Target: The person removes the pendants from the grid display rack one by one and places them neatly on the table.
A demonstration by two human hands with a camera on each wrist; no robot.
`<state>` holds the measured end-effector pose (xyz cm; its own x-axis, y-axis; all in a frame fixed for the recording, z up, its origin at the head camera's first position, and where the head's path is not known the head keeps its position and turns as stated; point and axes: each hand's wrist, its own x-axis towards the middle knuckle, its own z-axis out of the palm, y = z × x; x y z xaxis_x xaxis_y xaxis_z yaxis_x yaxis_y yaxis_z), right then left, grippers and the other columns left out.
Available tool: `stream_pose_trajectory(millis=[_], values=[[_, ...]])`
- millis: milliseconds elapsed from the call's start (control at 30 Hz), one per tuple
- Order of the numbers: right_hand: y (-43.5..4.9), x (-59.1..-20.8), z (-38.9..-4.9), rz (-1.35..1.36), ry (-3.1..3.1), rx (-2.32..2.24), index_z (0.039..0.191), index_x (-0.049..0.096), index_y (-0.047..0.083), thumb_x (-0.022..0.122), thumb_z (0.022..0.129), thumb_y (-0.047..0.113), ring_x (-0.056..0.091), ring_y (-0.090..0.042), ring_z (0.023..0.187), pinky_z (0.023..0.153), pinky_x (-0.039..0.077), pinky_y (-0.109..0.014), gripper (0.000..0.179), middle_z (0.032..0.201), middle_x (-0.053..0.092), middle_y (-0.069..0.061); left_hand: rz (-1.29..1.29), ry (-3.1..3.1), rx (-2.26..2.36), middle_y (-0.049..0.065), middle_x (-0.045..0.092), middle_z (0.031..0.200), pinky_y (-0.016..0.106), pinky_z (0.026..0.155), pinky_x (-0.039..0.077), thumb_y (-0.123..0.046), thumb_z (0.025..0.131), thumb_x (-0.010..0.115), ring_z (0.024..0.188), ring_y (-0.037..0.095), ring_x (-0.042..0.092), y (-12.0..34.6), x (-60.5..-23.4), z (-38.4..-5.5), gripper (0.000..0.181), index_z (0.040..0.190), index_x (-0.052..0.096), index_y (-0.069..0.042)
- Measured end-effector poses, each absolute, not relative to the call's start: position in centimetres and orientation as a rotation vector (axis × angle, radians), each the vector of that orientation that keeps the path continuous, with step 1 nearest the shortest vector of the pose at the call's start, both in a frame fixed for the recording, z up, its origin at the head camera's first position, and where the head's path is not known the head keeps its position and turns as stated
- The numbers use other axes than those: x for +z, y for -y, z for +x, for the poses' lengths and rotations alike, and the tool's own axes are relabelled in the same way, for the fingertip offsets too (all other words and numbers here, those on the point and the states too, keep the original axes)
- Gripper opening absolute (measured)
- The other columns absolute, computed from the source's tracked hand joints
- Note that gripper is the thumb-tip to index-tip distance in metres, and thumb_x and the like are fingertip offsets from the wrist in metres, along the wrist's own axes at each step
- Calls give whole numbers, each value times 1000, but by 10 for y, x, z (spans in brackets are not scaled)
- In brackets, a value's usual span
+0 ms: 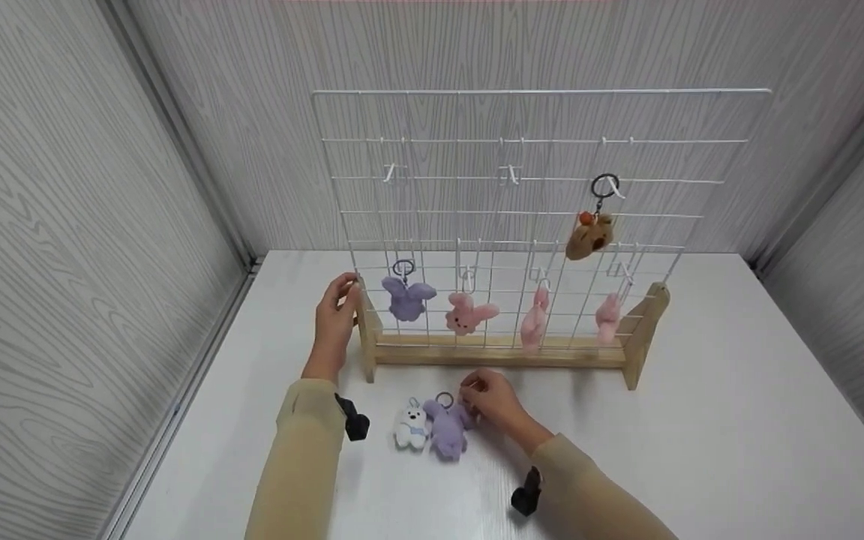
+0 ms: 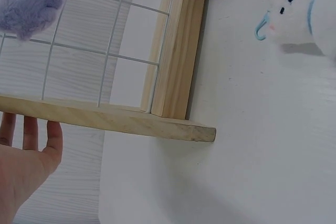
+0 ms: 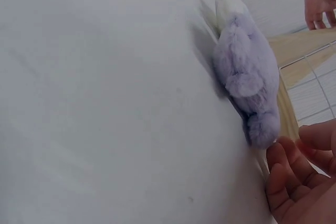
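My left hand (image 1: 335, 319) grips the left wooden post (image 1: 368, 337) of a wire display rack; in the left wrist view its fingers (image 2: 30, 134) go behind the post. On the table in front of the rack lies a purple plush keychain (image 1: 448, 431) with a dark ring. A white plush bear keychain (image 1: 411, 427) with a blue bow lies against its left side. My right hand (image 1: 496, 401) is at the purple plush's right ear, fingers loosely bent. In the right wrist view the fingertips (image 3: 276, 156) are at the end of the purple plush, with the thumb apart from it.
The white wire grid (image 1: 541, 91) stands on a wooden base (image 1: 499, 356). Along its lower row hang a purple plush (image 1: 407, 300) and several pink ones, including a pink bunny (image 1: 464, 316). Higher up hangs a brown plush (image 1: 589, 238); two bare hooks, including a left hook (image 1: 391, 172), share that row.
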<state>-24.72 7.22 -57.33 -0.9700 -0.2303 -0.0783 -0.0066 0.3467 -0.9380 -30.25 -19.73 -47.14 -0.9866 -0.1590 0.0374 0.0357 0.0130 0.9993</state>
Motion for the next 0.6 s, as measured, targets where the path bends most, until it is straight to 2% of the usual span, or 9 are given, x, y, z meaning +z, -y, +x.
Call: stream_pose_trajectory(millis=[200, 300, 500, 600], values=[[-79, -573, -241, -160, -2337, -1764, 98, 60, -2, 59, 89, 8, 56, -19, 57, 46, 46, -30, 13, 76, 58, -9, 136, 2138, -2085, 6, 42, 134, 44, 94, 41, -35, 97, 48, 120, 22, 42, 197, -472, -302, 38, 132, 46, -19], [-83, -571, -238, -166, -2331, -1799, 99, 61, -3, 59, 89, 8, 57, -21, 61, 50, 48, -32, 15, 76, 57, -8, 140, 2137, -2085, 6, 41, 134, 43, 93, 41, -35, 97, 48, 120, 22, 42, 197, -472, -302, 39, 133, 45, -19], [-89, -550, -225, -252, -2269, -1888, 99, 57, -13, 57, 89, -1, 59, -42, 70, 63, 51, -49, 16, 78, 59, -17, 125, 2142, -2084, 6, 42, 133, 44, 94, 41, -34, 98, 47, 119, 21, 43, 196, -471, -302, 40, 134, 44, -17], [-90, -533, -215, -272, -2274, -1867, 101, 56, -15, 55, 90, -2, 58, -46, 73, 64, 50, -52, 17, 80, 60, -22, 131, 2119, -2113, 7, 43, 131, 45, 93, 40, -32, 98, 48, 117, 22, 44, 196, -470, -303, 40, 133, 45, -16]])
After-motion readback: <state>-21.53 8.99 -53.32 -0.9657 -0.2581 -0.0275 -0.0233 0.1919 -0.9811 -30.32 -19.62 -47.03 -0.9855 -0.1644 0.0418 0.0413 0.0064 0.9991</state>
